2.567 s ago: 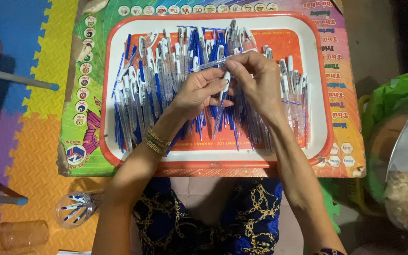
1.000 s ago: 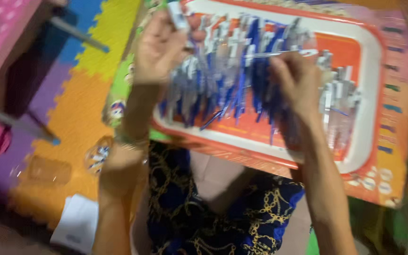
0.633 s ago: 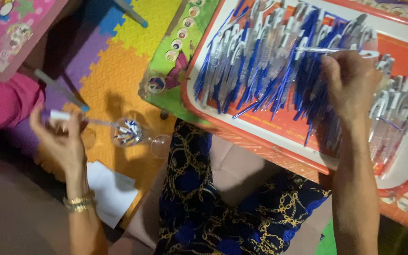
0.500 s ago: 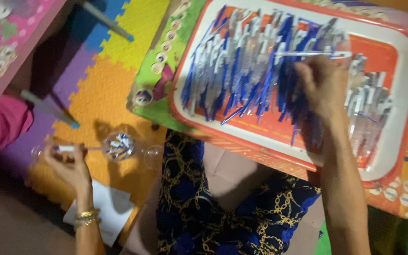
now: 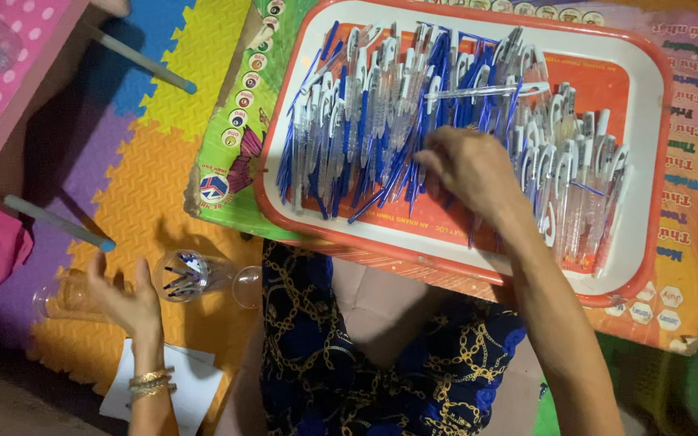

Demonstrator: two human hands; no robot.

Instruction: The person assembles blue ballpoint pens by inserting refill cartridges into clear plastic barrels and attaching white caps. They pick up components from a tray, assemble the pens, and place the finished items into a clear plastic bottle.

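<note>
Two hands worked: right hand (image 5: 472,165) curled into pens (image 5: 381,121) on tray (image 5: 648,161), left hand (image 5: 127,295) spread open beside cup (image 5: 187,274)

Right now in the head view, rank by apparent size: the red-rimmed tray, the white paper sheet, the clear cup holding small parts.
1. red-rimmed tray, by far the largest.
2. white paper sheet, partly hidden by the left hand's wrist.
3. clear cup, smallest.

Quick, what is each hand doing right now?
Left hand: open, empty, beside the clear cup.
Right hand: curled over the pens; grip cannot be told.
</note>
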